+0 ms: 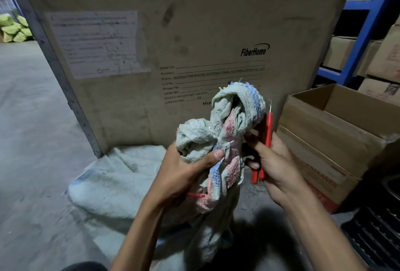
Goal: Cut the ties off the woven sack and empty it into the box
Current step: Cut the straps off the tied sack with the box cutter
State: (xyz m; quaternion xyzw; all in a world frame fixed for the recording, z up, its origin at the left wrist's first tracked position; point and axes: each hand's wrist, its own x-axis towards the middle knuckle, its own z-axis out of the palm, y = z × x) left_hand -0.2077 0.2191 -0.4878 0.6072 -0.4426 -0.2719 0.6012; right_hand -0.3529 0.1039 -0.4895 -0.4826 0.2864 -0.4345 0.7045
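A pale woven sack (218, 123) with blue and red stripes has its neck bunched and twisted upright in the middle of the view. My left hand (184, 171) grips that twisted neck from the left. A thin red tie (195, 195) shows around the sack just below my left hand. My right hand (275, 162) holds red-handled cutters (265, 147) close against the right side of the neck; their tip is hidden behind the sack. An open cardboard box (329, 132) stands on the floor to the right.
A big wooden crate (194, 32) with a printed shipping label fills the background. Another pale sack (121, 180) lies on the concrete floor at its foot. Blue shelving (365, 30) with cartons stands at the right, a black grid crate (376, 227) at the lower right.
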